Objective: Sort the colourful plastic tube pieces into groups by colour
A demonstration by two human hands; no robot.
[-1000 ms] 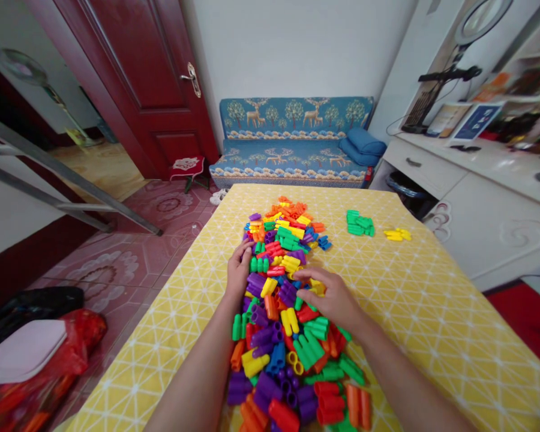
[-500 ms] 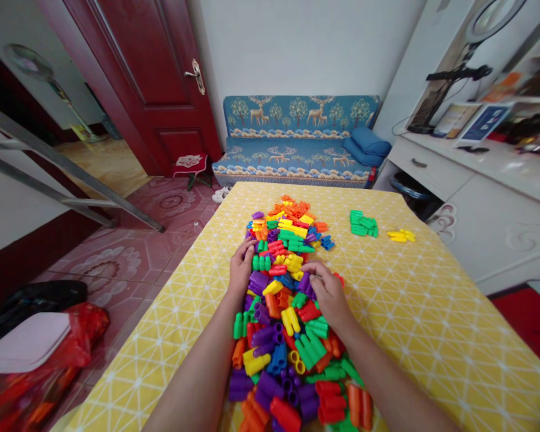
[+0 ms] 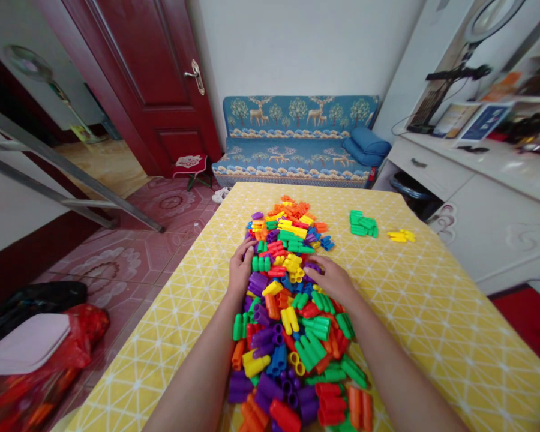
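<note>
A long heap of plastic building blocks (image 3: 290, 320), tube-shaped in purple, green, yellow, red, orange and blue, runs down the table. My left hand (image 3: 240, 267) rests against the heap's left edge, thumb and fingers apart beside purple and green blocks. At the right edge, my right hand (image 3: 335, 279) has its thumb and fingers closed around a purple block (image 3: 312, 271), partly hidden by the fingers. Yellow blocks (image 3: 292, 263) lie just left of it. Apart from the heap are a small group of green blocks (image 3: 363, 224) and a few yellow blocks (image 3: 401, 236).
A yellow patterned cloth (image 3: 414, 312) covers the table. Beyond it stands a blue sofa (image 3: 283, 153); a white cabinet (image 3: 490, 210) is on the right. On the left are a metal ladder (image 3: 72, 174), a red stool (image 3: 191, 165) and bags (image 3: 85, 336) on the floor.
My right hand has moved slightly up and right, and the purple block by its fingers sits higher. Green blocks below it are more exposed. My left hand has stayed put.
</note>
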